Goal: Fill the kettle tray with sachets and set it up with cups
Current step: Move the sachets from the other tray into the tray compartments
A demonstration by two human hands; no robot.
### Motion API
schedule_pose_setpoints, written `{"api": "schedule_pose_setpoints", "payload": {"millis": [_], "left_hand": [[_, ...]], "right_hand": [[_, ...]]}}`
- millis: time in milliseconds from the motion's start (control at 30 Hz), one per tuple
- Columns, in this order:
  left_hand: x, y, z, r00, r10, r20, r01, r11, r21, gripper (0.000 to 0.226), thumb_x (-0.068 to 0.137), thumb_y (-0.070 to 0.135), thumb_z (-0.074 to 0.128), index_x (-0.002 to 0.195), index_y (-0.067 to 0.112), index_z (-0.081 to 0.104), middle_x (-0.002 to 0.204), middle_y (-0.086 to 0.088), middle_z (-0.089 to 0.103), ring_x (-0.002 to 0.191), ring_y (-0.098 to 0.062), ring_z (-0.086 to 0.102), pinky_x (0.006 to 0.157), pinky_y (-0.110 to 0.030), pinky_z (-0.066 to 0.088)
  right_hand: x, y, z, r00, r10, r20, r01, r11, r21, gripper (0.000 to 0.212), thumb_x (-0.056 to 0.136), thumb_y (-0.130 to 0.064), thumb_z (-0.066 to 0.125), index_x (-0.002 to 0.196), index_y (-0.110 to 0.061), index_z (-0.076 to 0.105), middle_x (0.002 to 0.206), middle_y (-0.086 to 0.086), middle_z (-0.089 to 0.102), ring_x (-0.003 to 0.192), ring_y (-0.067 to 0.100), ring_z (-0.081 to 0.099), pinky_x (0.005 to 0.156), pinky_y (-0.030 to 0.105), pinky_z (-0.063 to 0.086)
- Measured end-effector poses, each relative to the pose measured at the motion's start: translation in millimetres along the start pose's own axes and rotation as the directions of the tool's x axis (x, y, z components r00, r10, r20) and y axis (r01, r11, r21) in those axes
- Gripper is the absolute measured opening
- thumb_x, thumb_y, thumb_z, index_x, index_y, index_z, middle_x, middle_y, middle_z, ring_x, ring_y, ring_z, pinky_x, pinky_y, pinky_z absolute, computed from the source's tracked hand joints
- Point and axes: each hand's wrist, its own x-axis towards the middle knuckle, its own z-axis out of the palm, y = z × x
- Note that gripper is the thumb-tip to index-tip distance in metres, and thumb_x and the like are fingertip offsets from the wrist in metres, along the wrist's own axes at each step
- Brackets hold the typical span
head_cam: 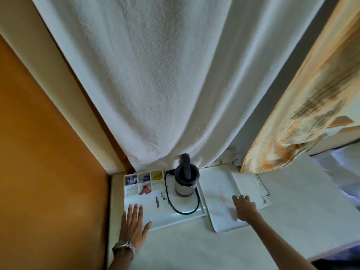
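A white kettle tray lies on a white counter. On it stands a black and silver kettle with its black cord looped in front. The tray's back left has small compartments holding coloured sachets: purple, yellow and red ones. My left hand lies flat and open on the tray's front left corner. My right hand rests with fingers spread on a second flat white tray to the right. No cups are in view.
A white curtain hangs down to just behind the kettle. An orange patterned curtain hangs at the right. A white printed sheet lies partly under the flat tray. An orange wall panel borders the counter's left.
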Motion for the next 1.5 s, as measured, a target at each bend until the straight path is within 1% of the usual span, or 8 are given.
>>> {"api": "schedule_pose_setpoints", "payload": {"millis": [300,500,600,700,900,1100,1267,1500], "left_hand": [[-8.1,9.9,-0.1,0.999,-0.040,0.033,0.037,0.996,0.084,0.127,0.050,0.068,-0.047,0.152,0.009,0.002,0.161,-0.013,0.006,0.149,-0.030,0.000,0.123,-0.044,0.007],[-14.1,13.6,-3.7,0.996,-0.066,0.053,0.061,0.994,0.088,0.130,0.046,0.067,-0.050,0.151,0.009,-0.001,0.162,-0.013,0.006,0.149,-0.030,0.000,0.124,-0.044,0.008],[-15.7,16.5,-7.7,0.996,-0.067,0.052,0.063,0.994,0.090,0.131,0.045,0.067,-0.050,0.152,0.009,0.001,0.161,-0.014,0.007,0.149,-0.030,0.002,0.124,-0.044,0.009],[-17.5,18.9,-8.6,0.996,-0.069,0.049,0.066,0.996,0.065,0.132,0.046,0.067,-0.050,0.152,0.009,0.004,0.161,-0.014,0.009,0.149,-0.030,0.004,0.124,-0.044,0.009],[-15.8,17.6,-11.3,0.998,-0.064,0.005,0.064,0.998,-0.011,0.129,0.054,0.073,-0.040,0.151,0.007,0.014,0.159,-0.017,0.018,0.148,-0.034,0.012,0.122,-0.045,0.015],[-10.1,12.8,-18.0,0.986,-0.165,-0.002,0.164,0.984,-0.075,0.120,0.063,0.071,-0.034,0.150,0.009,0.022,0.158,-0.013,0.023,0.146,-0.030,0.021,0.118,-0.040,0.028],[8.9,7.4,-31.6,0.974,-0.216,-0.065,0.209,0.972,-0.110,0.063,0.084,0.031,0.067,0.138,0.005,0.046,0.145,-0.017,0.047,0.132,-0.035,0.046,0.102,-0.044,0.049],[47.8,-19.4,-38.8,0.920,-0.393,0.008,0.380,0.884,-0.274,0.074,0.089,0.025,0.061,0.147,0.005,0.020,0.150,-0.012,0.037,0.138,-0.027,0.034,0.112,-0.036,0.038]], "right_hand": [[-14.3,23.1,15.4,0.997,-0.065,0.038,0.068,0.995,-0.076,0.041,0.097,-0.020,0.050,0.137,-0.012,0.046,0.141,0.011,0.049,0.135,0.028,0.043,0.111,0.044,0.040],[-18.5,-6.4,4.9,0.973,-0.109,0.205,0.045,0.955,0.294,0.035,0.094,-0.015,0.046,0.121,0.004,0.057,0.119,0.021,0.068,0.105,0.034,0.071,0.083,0.034,0.058],[-22.6,-48.3,-10.6,0.958,-0.203,0.201,0.020,0.750,0.661,0.023,0.090,-0.016,0.056,0.109,-0.004,0.060,0.095,0.010,0.066,0.081,0.026,0.070,0.064,0.027,0.055],[-31.8,-109.9,-24.2,0.902,-0.355,0.245,-0.121,0.336,0.934,0.005,0.087,-0.005,0.057,0.092,-0.007,0.056,0.087,0.010,0.057,0.072,0.018,0.059,0.078,0.036,0.058],[-27.4,-211.2,-38.1,0.813,-0.416,0.407,-0.551,-0.324,0.769,0.028,0.087,0.014,0.053,0.114,0.006,0.056,0.111,0.023,0.055,0.095,0.030,0.056,0.075,0.033,0.051],[-13.3,-245.3,-51.2,0.872,-0.238,0.427,-0.489,-0.380,0.786,0.012,0.088,0.011,0.059,0.099,0.008,0.056,0.066,0.013,0.047,0.054,0.021,0.043,0.063,0.030,0.045],[9.4,-256.5,-58.4,0.863,-0.144,0.484,-0.496,-0.420,0.760,0.014,0.087,0.002,0.068,0.087,-0.004,0.055,0.062,0.010,0.055,0.055,0.016,0.052,0.055,0.023,0.047],[24.0,-269.1,-60.0,0.841,-0.084,0.535,-0.501,-0.498,0.708,0.029,0.080,-0.002,0.078,0.068,-0.006,0.052,0.065,0.011,0.065,0.058,0.016,0.062,0.058,0.025,0.051]]}}
